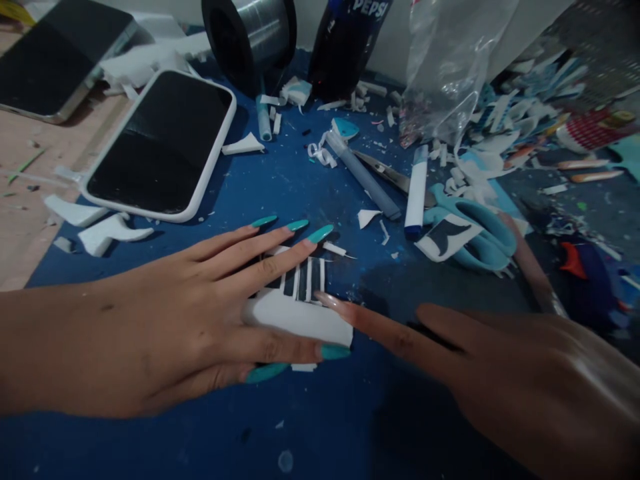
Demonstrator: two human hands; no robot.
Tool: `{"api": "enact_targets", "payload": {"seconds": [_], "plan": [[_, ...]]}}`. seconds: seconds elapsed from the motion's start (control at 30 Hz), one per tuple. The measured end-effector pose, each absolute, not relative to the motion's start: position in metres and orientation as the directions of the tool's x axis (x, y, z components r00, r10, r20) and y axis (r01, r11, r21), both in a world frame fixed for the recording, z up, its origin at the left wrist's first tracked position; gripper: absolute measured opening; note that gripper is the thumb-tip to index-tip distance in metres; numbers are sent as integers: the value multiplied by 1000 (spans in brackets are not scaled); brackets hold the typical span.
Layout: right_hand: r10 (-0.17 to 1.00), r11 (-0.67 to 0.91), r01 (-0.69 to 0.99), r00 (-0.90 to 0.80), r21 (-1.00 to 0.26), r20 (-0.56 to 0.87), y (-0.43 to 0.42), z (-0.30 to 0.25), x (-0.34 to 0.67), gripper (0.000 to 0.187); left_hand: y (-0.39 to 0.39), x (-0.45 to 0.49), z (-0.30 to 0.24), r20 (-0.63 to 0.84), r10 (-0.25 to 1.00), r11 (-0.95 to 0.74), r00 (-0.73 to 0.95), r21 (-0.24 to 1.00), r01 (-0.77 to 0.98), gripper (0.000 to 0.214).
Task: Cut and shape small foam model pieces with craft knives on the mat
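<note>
My left hand [200, 313] lies palm down with fingers spread, its teal nails pointing right. Between its fingers a white piece [300, 321], paper or foam, rests on the blue surface [200, 440]. Black-and-white strips [304, 279] run along the piece's upper edge. My right hand [530, 373] reaches in from the right with its index finger stretched out. The index fingertip touches, or hovers just over, the striped part; I cannot tell which. Nothing shows in the right hand, whose lower fingers are dark and partly hidden. A small white strip [335, 249] lies by the left fingertips.
At the left lie a white-cased phone [163, 143] and a second phone [55, 60]. Behind stand a spool [250, 40] and a Pepsi bottle [345, 53]. Blue-handled scissors [493, 230], a marker [416, 193], a clear bag [445, 73] and scattered scraps [245, 145] lie around.
</note>
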State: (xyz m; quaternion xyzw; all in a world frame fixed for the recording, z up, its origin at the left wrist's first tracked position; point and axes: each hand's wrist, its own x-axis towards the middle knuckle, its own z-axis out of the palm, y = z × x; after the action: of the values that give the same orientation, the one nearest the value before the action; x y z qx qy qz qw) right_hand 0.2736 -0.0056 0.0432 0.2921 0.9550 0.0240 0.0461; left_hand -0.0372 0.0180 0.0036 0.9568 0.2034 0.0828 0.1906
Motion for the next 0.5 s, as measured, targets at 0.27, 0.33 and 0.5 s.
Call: {"api": "enact_targets", "payload": {"seconds": [0.27, 0.33, 0.5], "plan": [[540, 838, 508, -825, 200, -168, -7, 50, 279, 94, 20, -38, 3, 62, 402, -859, 914, 371, 353, 65], [544, 835, 516, -825, 191, -150, -6, 50, 279, 95, 20, -38, 2, 63, 400, -860, 914, 369, 351, 65], [573, 818, 551, -808, 165, -138, -4, 50, 281, 95, 20, -39, 2, 92, 395, -864, 914, 375, 335, 64]]}}
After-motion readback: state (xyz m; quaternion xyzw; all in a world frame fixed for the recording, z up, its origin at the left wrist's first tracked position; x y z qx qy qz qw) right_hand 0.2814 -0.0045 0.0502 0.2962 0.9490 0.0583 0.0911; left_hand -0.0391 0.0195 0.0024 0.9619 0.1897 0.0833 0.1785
